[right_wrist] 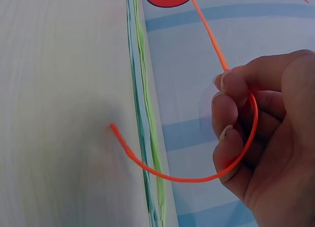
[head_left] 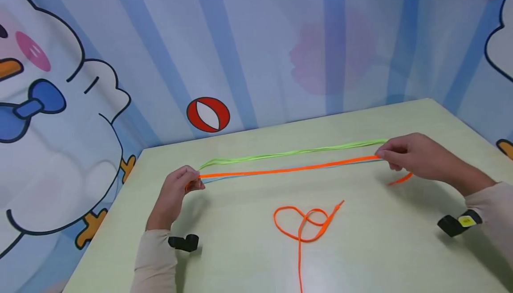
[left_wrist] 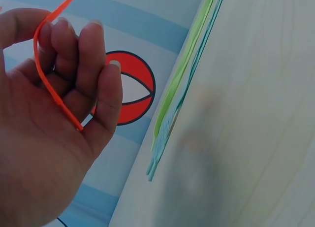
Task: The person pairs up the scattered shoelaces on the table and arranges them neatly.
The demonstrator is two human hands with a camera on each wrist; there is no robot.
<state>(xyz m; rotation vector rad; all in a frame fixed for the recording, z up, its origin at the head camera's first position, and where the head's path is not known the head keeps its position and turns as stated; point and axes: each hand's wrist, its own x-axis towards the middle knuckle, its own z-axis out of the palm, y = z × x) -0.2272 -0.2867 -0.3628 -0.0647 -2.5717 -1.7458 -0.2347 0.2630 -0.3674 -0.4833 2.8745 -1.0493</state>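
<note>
Loose orange lace (head_left: 304, 226) lies nearest, curled into two loops on the pale green table (head_left: 248, 257), with one tail running off the near edge of the head view and a short tip pointing toward the far right. Beyond that loose lace, both forearms in beige sleeves reach out over the table, each with a small black camera strapped under the wrist.

The left hand (head_left: 176, 195) is raised with its fingers curled in toward the palm; in the left wrist view the stretched orange lace (head_left: 288, 168) loops around the folded fingers (left_wrist: 78, 54) and is held against them. The right hand (head_left: 417, 155) is turned palm down, thumb and forefinger pinching the other end of the same lace, with the remaining fingers curled. A short free end (right_wrist: 147, 163) curves out below that hand and its tip rests on the table.

Between the two hands the stretched orange lace runs straight and taut, just above the table and farther from the camera than the loose lace. It is flat, narrow and bright orange. Just behind it a lime green lace (head_left: 292, 152) lies doubled on the table, and a pale blue lace (left_wrist: 167, 133) lies right beside it.
</note>
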